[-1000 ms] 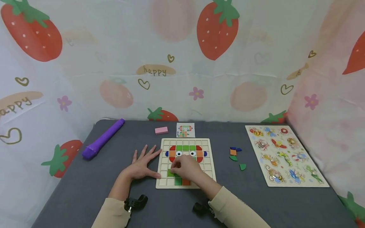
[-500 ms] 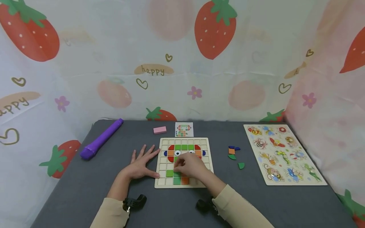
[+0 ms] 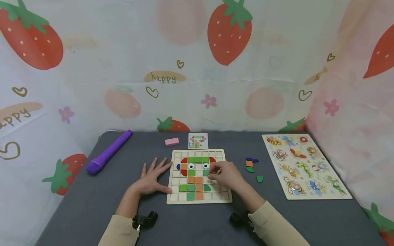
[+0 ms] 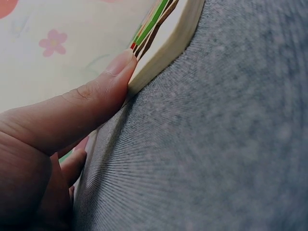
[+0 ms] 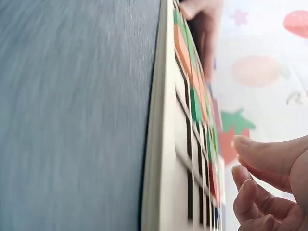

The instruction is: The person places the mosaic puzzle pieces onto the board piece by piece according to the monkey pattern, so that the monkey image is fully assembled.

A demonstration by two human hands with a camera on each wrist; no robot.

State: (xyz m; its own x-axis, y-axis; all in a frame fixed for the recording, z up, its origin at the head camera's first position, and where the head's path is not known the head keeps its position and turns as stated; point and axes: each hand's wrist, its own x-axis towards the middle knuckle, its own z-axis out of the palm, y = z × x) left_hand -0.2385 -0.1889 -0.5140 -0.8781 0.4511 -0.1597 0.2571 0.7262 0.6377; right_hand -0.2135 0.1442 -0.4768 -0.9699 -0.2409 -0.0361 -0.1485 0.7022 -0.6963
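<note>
A wooden grid board (image 3: 226, 197) lies on the dark table, with several colored tiles set in its squares. They include green and orange squares, red rounded corners, eye tiles and a green quarter-round tile (image 3: 207, 188). My left hand (image 3: 150, 179) spreads its fingers on the table, and its thumb (image 4: 113, 72) presses the board's left edge. Over the board's right part hovers my right hand (image 3: 226, 174). In the right wrist view its thumb and loosely bent fingers stand apart, with nothing visible between them. The hand hides some squares on that side.
Right of the board lie loose pieces: an orange square (image 3: 249, 163), blue bits (image 3: 255, 160) and green quarter-rounds (image 3: 260, 178). Farther right is an insect puzzle board (image 3: 295, 196). A picture card (image 3: 198, 140), pink block (image 3: 171, 141) and purple tube (image 3: 109, 152) lie behind and left.
My right hand has moved right, away from the lower middle squares, uncovering orange and green tiles and the quarter-round. Earlier its fingers were at the green tiles. The left hand keeps its place.
</note>
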